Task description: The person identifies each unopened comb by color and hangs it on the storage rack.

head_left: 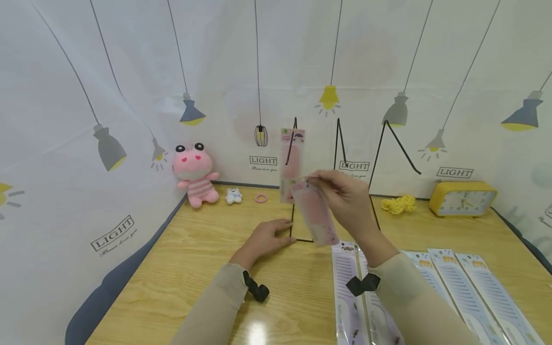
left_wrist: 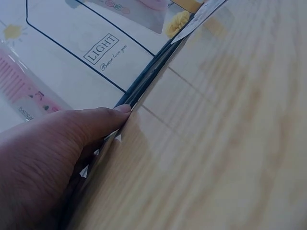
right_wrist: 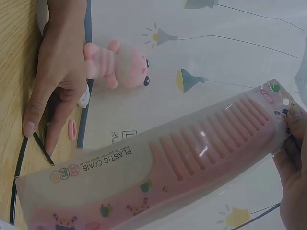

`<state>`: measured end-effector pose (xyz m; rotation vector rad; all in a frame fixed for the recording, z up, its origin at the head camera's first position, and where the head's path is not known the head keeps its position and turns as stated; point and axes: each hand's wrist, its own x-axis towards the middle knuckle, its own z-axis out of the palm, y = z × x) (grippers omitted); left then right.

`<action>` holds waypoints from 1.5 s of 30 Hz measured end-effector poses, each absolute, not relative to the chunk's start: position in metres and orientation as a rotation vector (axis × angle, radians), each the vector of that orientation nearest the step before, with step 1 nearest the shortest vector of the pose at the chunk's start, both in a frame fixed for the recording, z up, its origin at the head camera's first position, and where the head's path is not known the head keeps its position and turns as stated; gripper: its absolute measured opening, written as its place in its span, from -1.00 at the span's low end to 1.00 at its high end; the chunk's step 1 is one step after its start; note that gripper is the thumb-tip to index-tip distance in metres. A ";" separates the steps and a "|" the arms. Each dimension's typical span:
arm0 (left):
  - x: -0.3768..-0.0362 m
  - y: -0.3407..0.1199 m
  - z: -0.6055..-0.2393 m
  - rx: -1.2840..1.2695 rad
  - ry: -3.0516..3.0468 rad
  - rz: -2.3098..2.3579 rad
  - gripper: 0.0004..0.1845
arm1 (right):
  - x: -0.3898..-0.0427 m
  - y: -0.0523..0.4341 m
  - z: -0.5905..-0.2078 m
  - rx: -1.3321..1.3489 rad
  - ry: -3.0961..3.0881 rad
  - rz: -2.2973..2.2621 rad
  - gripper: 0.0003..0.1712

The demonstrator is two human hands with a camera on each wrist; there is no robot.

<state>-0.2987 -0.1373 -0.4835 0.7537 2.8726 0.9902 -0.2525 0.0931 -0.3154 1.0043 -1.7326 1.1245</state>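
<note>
My right hand [head_left: 345, 196] pinches a packaged pink comb [head_left: 315, 213] by the top of its clear sleeve, and the pack slants down in front of a black wire rack [head_left: 304, 240]. The right wrist view shows the comb's wide teeth and the words "PLASTIC COMB" on the card. My left hand [head_left: 268, 238] lies low on the table, with its thumb and fingertips against the rack's front left base corner. Another packaged pink comb [head_left: 290, 175] hangs from the rack's left hook. The other hooks carry nothing.
Purple packaged combs [head_left: 345, 292] lie under my right forearm, with several blue ones [head_left: 470, 287] farther right. Along the back stand a pink plush toy [head_left: 198, 177], a small white bear [head_left: 234, 195], a pink ring [head_left: 260, 198], yellow cord [head_left: 398, 204] and a yellow clock [head_left: 465, 200].
</note>
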 end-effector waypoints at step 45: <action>-0.298 -0.137 -0.483 0.703 2.840 1.056 -0.37 | -0.292 0.058 -0.303 0.939 -1.782 1.063 -0.89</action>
